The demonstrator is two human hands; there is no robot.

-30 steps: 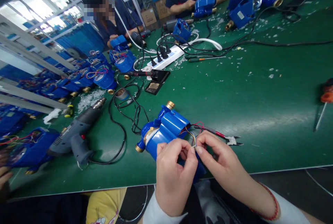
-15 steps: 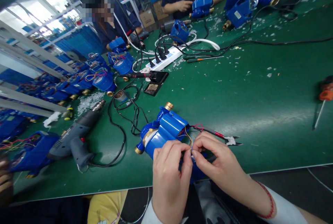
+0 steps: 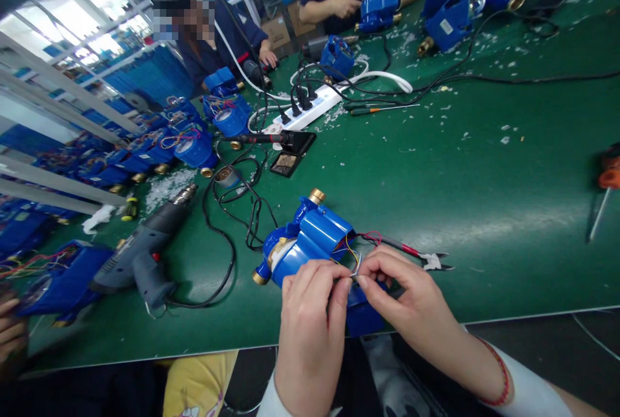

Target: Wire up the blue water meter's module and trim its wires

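A blue water meter (image 3: 312,236) with brass pipe ends lies on the green table in front of me. Thin coloured wires (image 3: 352,253) come out of its housing. My left hand (image 3: 312,320) pinches these wires between thumb and forefinger. Opposite it, my right hand (image 3: 404,294) pinches the wires too, fingertips almost meeting the left ones. The exact wire ends are hidden by the fingers. Below the hands shows a blue part (image 3: 363,315) at the table edge. Red-handled cutters (image 3: 429,261) lie just beyond my right hand.
On the left lies a grey heat gun (image 3: 140,255) with its cable. A soldering iron (image 3: 261,138) rests on its stand, near a white power strip (image 3: 310,109). A screwdriver (image 3: 606,181) is at far right. Two co-workers sit opposite; another person's hand (image 3: 10,326) is at left.
My left hand has shifted slightly left and down, and its thumb has drawn back a little. More of the blue part below shows. Across the table, a co-worker's hand has come into view.
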